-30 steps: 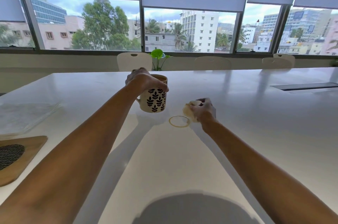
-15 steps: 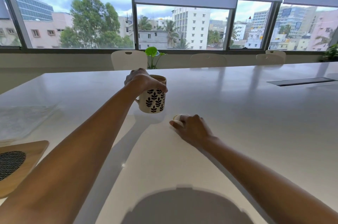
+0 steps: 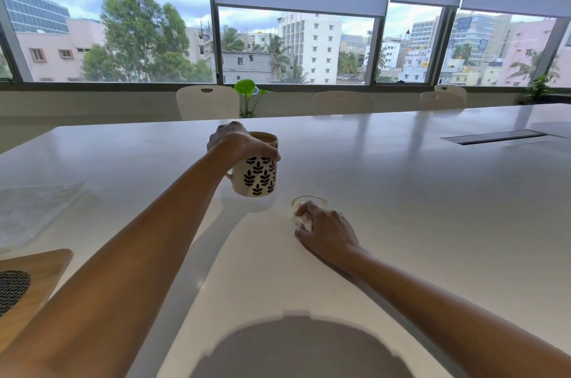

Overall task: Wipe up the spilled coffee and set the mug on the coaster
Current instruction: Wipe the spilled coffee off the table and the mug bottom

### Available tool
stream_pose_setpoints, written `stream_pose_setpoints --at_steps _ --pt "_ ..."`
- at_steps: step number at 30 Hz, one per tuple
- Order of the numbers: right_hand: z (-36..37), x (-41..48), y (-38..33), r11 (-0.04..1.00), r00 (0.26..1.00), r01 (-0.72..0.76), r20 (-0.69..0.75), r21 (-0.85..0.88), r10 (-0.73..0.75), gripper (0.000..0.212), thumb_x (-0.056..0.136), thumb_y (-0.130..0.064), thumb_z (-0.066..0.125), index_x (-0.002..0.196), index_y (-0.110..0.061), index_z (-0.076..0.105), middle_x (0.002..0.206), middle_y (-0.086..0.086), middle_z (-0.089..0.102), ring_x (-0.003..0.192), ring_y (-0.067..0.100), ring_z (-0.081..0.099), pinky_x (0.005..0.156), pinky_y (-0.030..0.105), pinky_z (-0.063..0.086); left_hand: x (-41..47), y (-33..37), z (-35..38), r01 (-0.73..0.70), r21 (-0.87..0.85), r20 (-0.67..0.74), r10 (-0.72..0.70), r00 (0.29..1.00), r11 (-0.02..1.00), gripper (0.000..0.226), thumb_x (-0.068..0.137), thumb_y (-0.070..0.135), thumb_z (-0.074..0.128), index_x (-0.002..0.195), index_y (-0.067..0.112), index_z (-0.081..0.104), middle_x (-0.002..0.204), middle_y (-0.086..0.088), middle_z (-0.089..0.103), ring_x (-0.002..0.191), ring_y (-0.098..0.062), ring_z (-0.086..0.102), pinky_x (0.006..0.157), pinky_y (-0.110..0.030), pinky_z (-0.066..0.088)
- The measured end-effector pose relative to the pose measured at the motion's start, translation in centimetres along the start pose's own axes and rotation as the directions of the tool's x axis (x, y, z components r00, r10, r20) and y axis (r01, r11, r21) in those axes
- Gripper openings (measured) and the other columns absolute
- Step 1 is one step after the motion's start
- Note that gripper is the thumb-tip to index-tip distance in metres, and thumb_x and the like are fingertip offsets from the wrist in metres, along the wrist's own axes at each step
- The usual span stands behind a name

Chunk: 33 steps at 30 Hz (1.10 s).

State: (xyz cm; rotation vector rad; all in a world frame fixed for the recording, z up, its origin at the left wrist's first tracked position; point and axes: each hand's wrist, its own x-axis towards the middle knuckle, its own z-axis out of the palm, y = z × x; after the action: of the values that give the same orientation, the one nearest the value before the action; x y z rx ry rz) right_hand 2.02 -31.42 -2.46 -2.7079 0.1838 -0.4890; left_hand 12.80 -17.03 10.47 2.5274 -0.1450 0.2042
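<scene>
A cream mug with black leaf prints hangs just above the white table, gripped from above at the rim by my left hand. Coffee fills it near the brim. Just right of it, a thin brown coffee ring marks the table. My right hand presses a crumpled white tissue onto the near part of that ring; most of the tissue is hidden under the fingers. A wooden coaster with a dark mesh centre lies at the left edge.
A folded pale cloth or paper lies left, behind the coaster. A recessed cable slot is set in the table at far right. White chairs and a small green plant stand beyond the far edge.
My right hand has moved left and nearer from beside the ring onto it, pressing the tissue down. The left hand keeps the mug lifted in about the same place.
</scene>
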Motion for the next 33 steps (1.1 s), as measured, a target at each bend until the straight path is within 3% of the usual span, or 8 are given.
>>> stream_pose_setpoints --at_steps 4,8,11,14,19,24,28,33 --pt "-0.4 -0.2 2.1 0.999 0.999 0.05 0.013 0.021 -0.05 0.035 0.082 -0.026 0.057 0.117 -0.025 0.061 0.127 -0.003 0.064 0.119 0.02 0.057 0.099 0.028 0.042 0.7 -0.4 -0.1 -0.002 -0.005 -0.002 0.002 1.0 1.0 0.081 0.052 0.058 0.081 0.113 0.009 0.061 0.115 -0.012 0.061 0.11 -0.026 0.055 0.073 -0.028 0.04" --pt "-0.1 2.6 4.6 0.994 0.994 -0.102 -0.033 -0.035 0.101 0.032 0.092 -0.024 0.05 0.123 -0.022 0.057 0.132 0.003 0.058 0.122 0.023 0.053 0.101 0.029 0.039 1.3 -1.1 -0.4 -0.013 -0.004 -0.016 0.013 1.0 1.0 0.082 0.052 0.059 0.08 0.114 0.009 0.062 0.114 -0.011 0.062 0.106 -0.025 0.055 0.072 -0.027 0.04" --pt "1.1 5.7 4.6 0.967 0.973 -0.23 -0.007 -0.108 0.231 0.038 0.1 -0.023 0.034 0.135 -0.012 0.043 0.145 0.012 0.042 0.137 0.026 0.036 0.114 0.032 0.026 1.6 -1.5 -0.8 -0.019 0.002 -0.028 0.019 0.999 1.0 0.08 0.052 0.059 0.08 0.112 0.009 0.063 0.112 -0.011 0.063 0.099 -0.023 0.054 0.071 -0.027 0.04" --pt "2.5 7.7 2.4 0.964 0.972 -0.215 0.063 -0.16 0.227 0.049 0.101 -0.018 0.027 0.149 -0.009 0.022 0.158 0.012 0.02 0.148 0.025 0.017 0.122 0.032 0.013 1.9 -1.8 -1.1 -0.015 0.008 -0.025 0.015 1.0 1.0 0.082 0.052 0.059 0.08 0.114 0.009 0.063 0.114 -0.01 0.063 0.109 -0.025 0.056 0.074 -0.028 0.042" --pt "4.4 6.2 -3.7 0.989 0.963 0.146 0.231 -0.013 -0.139 0.047 0.103 -0.012 0.026 0.149 -0.008 0.027 0.158 0.009 0.023 0.147 0.02 0.02 0.117 0.022 0.01 2.3 -2.1 -1.8 -0.01 0.004 -0.014 0.01 1.0 1.0 0.084 0.052 0.059 0.081 0.117 0.009 0.062 0.117 -0.011 0.063 0.112 -0.026 0.056 0.079 -0.029 0.045" --pt "3.7 2.0 -4.0 0.887 0.866 0.415 0.212 0.202 -0.453 0.04 0.101 -0.013 0.037 0.139 -0.016 0.049 0.149 0.001 0.044 0.136 0.019 0.044 0.115 0.028 0.033 2.4 -2.1 -2.0 0.004 0.005 -0.002 -0.004 1.0 1.0 0.087 0.052 0.06 0.081 0.119 0.008 0.06 0.119 -0.012 0.062 0.115 -0.027 0.055 0.084 -0.032 0.046" --pt "1.6 3.0 -0.2 0.932 0.916 0.347 0.176 0.107 -0.362 0.043 0.098 -0.001 0.039 0.139 -0.013 0.05 0.148 0.003 0.046 0.136 0.015 0.044 0.113 0.014 0.023 2.1 -2.2 -1.8 0.016 -0.011 -0.009 -0.016 1.0 1.0 0.087 0.051 0.059 0.081 0.118 0.008 0.06 0.118 -0.012 0.062 0.114 -0.028 0.055 0.081 -0.031 0.044" --pt "0.0 3.2 4.0 0.993 0.996 0.086 0.032 -0.076 -0.084 0.041 0.098 -0.014 0.043 0.138 -0.02 0.05 0.149 -0.003 0.045 0.135 0.015 0.046 0.112 0.023 0.033 1.7 -2.4 -2.0 0.016 -0.013 -0.004 -0.016 1.0 1.0 0.085 0.053 0.059 0.081 0.118 0.008 0.06 0.118 -0.012 0.061 0.114 -0.027 0.054 0.077 -0.03 0.042"
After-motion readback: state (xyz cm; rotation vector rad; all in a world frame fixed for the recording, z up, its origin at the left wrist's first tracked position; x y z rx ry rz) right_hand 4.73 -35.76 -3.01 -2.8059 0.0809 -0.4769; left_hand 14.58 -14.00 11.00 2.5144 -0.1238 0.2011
